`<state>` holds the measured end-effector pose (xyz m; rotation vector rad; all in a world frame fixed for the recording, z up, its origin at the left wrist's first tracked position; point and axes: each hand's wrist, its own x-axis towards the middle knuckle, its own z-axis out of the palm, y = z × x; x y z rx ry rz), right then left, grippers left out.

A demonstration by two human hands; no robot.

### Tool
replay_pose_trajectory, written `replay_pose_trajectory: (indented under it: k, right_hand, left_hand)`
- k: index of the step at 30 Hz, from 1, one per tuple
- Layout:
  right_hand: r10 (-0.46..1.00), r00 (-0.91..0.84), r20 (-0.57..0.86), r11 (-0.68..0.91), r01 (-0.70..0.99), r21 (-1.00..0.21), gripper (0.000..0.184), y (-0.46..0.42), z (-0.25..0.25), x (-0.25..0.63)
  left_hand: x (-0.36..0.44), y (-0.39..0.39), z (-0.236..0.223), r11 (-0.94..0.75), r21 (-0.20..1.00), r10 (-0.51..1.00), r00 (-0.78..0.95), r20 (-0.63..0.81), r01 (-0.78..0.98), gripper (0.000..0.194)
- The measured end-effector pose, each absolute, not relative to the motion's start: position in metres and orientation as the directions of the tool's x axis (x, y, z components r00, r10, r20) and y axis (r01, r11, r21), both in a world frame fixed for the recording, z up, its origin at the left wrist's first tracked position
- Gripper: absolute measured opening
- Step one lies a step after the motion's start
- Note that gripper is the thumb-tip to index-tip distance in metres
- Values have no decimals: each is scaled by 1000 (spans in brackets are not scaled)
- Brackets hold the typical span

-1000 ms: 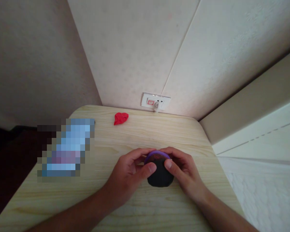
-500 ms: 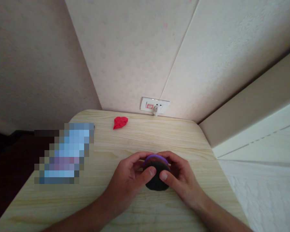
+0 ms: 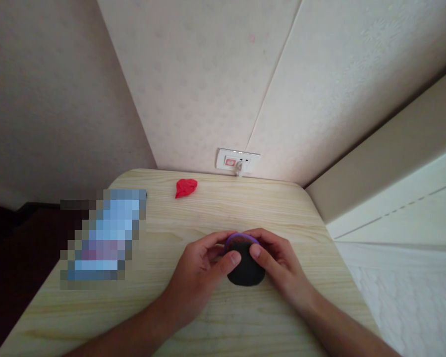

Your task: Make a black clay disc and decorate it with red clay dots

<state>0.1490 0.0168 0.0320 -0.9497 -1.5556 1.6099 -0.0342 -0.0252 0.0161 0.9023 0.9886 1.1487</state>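
Note:
A small black round object (image 3: 246,272) with a purple rim (image 3: 241,237) rests on the light wooden table (image 3: 208,218). My left hand (image 3: 198,277) grips its left side, thumb pressed on the front and fingers curled over the purple rim. My right hand (image 3: 278,267) grips its right side the same way. The two thumbs nearly meet on the black surface. The object's far side is hidden by my fingers.
A crumpled red piece (image 3: 186,187) lies near the table's back edge. A blurred-out blue patch (image 3: 104,238) covers something at the table's left side. A wall socket (image 3: 238,160) with a plug sits on the wall behind. A pale bed edge (image 3: 394,218) runs along the right.
My thumbs have shifted slightly on the black object, and both hands with it sit a little higher in view than half a second ago. The red piece has not moved.

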Motion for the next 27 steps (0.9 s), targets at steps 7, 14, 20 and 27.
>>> replay_pose_trajectory:
  k: [7,14,20,27]
  right_hand:
    - [903,-429,-33,-57,-42,-998,27,18,24,152]
    - [916,-399,-36,-58,-43,-997,23,18,17,154]
    - [908,-418,-41,-13,69,-998,30,18,27,150]
    - [890,-452,-63,-41,60,-997,30,13,29,147]
  left_hand:
    - [-34,-25,18,201,906,979,119,-168,-372,40]
    - [-35,-23,16,224,880,974,138,-182,-419,34]
    - [-34,-23,17,231,894,972,125,-197,-384,31]
    - [-33,-23,18,202,918,977,134,-165,-341,31]
